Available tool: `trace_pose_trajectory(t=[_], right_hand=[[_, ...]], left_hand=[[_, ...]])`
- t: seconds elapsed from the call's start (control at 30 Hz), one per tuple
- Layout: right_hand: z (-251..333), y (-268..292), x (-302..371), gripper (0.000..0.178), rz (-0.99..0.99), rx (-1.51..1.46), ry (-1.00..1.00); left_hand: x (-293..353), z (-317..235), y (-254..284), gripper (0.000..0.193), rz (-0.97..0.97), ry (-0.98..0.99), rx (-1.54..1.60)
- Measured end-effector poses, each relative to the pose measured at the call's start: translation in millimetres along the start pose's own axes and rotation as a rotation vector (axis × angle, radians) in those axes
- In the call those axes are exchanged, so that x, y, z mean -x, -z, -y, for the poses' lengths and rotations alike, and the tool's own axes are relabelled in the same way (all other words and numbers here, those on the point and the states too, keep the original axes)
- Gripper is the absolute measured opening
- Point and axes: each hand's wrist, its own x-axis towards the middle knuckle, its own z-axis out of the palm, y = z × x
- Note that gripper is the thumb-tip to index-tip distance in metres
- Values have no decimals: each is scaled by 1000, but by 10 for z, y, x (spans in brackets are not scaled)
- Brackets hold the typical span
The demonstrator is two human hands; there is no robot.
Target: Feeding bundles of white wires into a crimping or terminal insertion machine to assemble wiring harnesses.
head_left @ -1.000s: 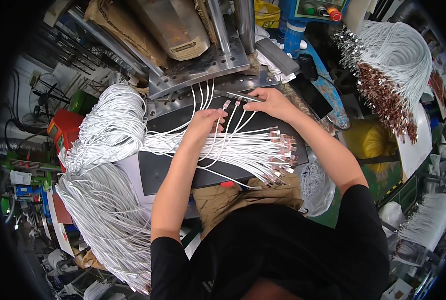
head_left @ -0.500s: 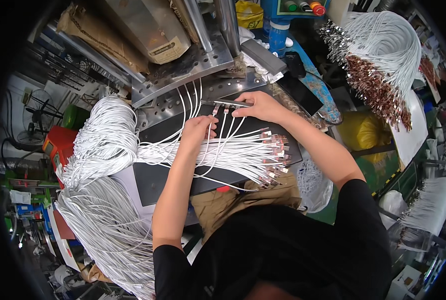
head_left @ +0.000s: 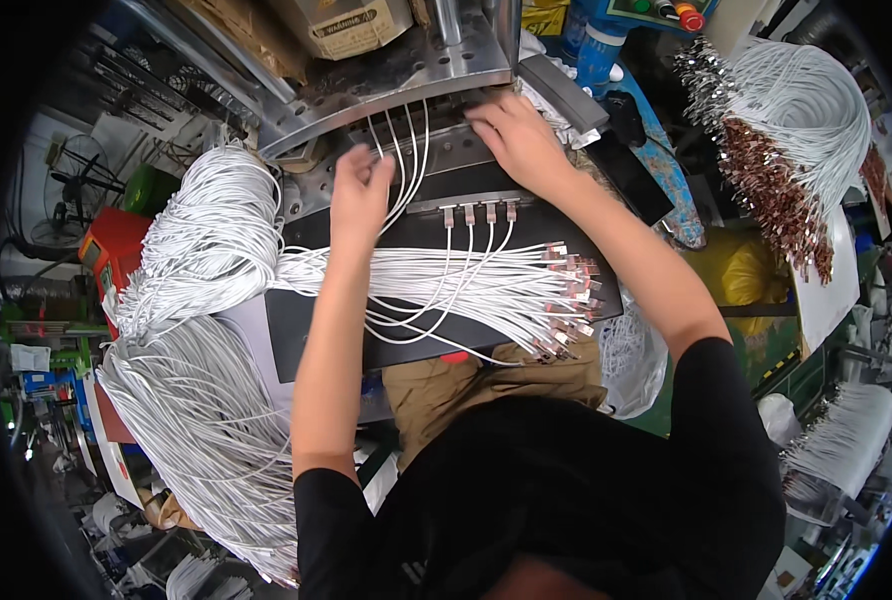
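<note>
My left hand (head_left: 360, 196) is raised beside white cables (head_left: 406, 165) that run up under the metal press (head_left: 396, 95). Its thumb and fingers are apart and blurred, with nothing visible in them. My right hand (head_left: 522, 140) reaches to the gap under the press's right side; its fingertips are smeared and partly hidden, so any hold is unclear. Nearer me, a narrow metal bar (head_left: 428, 206) lies on the black work surface (head_left: 311, 345), untouched, with several cable plugs (head_left: 491, 213) set along it. Their cables join a bundle of white cables (head_left: 446, 280) with metal-tipped plugs.
Thick coils of white cable (head_left: 211, 225) hang at the left, above more loose cable (head_left: 196, 420). A dark grey block (head_left: 564, 95) and a blue stand (head_left: 601, 50) are right of the press. Another cable bunch (head_left: 791, 110) hangs far right.
Both hands have left the metal bar, which now lies on the black surface with plugs along it. My left hand has moved up and left, my right hand up toward the press.
</note>
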Motion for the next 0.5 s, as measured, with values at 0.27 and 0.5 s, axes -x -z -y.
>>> trace_pose_trajectory(t=[0.27,0.5], right_hand=[[-1720,-962,-1069,34,-182,408,113],[-1372,-1275,-1192,40,-237,80,140]], left_hand=[[-317,-603,-284,54,711,744,264],[-17,-916,425,38,748,209,101]])
